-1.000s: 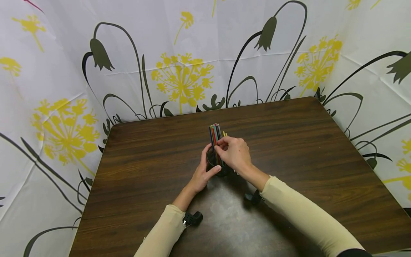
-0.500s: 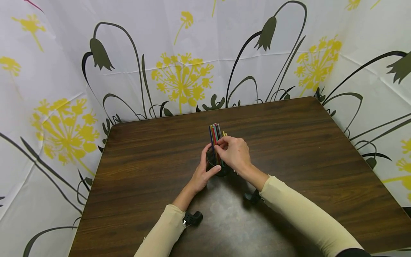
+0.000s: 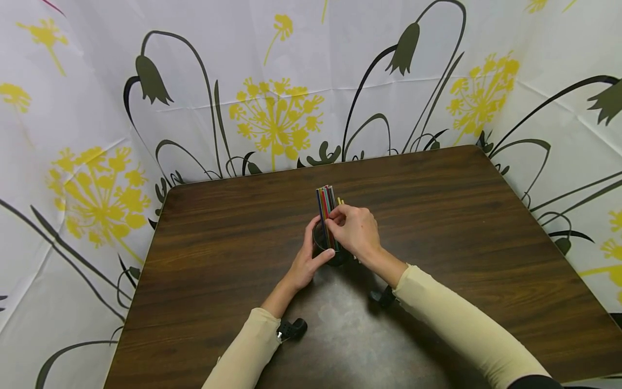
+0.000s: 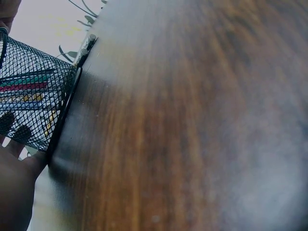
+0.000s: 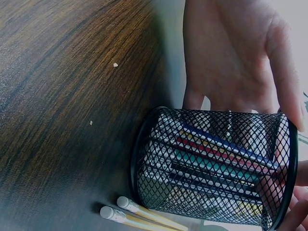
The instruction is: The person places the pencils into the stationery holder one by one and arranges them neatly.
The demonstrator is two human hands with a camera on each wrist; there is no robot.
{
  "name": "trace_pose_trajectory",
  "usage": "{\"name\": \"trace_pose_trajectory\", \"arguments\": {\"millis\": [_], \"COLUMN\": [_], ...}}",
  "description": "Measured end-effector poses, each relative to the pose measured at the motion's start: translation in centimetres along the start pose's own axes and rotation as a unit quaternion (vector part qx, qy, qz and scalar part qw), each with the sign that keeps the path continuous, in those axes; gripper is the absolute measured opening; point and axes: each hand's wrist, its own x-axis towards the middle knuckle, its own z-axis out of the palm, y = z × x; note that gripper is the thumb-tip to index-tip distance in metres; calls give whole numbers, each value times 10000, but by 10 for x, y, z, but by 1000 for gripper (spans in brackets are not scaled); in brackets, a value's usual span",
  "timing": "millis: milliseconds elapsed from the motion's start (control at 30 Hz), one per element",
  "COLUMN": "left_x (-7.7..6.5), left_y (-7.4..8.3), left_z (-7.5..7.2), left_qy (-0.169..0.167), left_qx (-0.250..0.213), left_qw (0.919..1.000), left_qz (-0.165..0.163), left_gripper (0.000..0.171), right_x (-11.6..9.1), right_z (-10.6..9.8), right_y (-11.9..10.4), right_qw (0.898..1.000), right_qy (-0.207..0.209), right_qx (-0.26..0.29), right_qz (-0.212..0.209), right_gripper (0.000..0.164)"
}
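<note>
A black mesh pencil cup [image 5: 216, 163] stands upright on the table, with a bundle of colored pencils [image 3: 324, 202] rising out of its mouth. My left hand [image 3: 303, 265] grips the cup's left side, thumb at the near rim and fingers round the far side. Above the rim, the thumb and fingers of my right hand [image 3: 358, 232] pinch the colored pencils. The right wrist view shows the lower parts of these pencils through the mesh. Two yellow pencils [image 5: 144, 216] with white erasers are at the cup's right side, largely hidden by my right hand in the head view.
The brown wood-grain table [image 3: 218, 243] extends around the cup on all sides. A white curtain [image 3: 301, 54] with yellow and green flower prints hangs behind the far edge and along both sides. Small pale specks lie on the tabletop in the right wrist view.
</note>
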Motion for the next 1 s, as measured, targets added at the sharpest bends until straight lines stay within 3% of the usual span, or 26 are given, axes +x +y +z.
{"name": "trace_pose_trajectory", "arguments": {"millis": [300, 567, 800, 867, 1000], "left_x": [-1, -1, 0, 0, 0], "left_y": [2, 0, -1, -1, -1], "left_z": [0, 0, 0, 0, 0], "left_qy": [4, 57, 111, 118, 118], "left_qx": [56, -54, -115, -92, -16], "left_qw": [10000, 10000, 9998, 9999, 9999], "left_qz": [-15, -18, 68, 84, 89], "left_gripper": [78, 78, 78, 78, 78], "right_x": [0, 5, 18, 19, 18], "right_z": [0, -11, -24, -24, -17], "right_y": [2, 2, 20, 30, 53], "right_qw": [9999, 9981, 9893, 9873, 9854], "right_qy": [-58, -154, 104, 88, -325], "right_qx": [30, 588, 1331, 1325, 1035], "right_qz": [-76, -49, 587, 873, 1315], "right_gripper": [9, 8, 11, 11, 11]}}
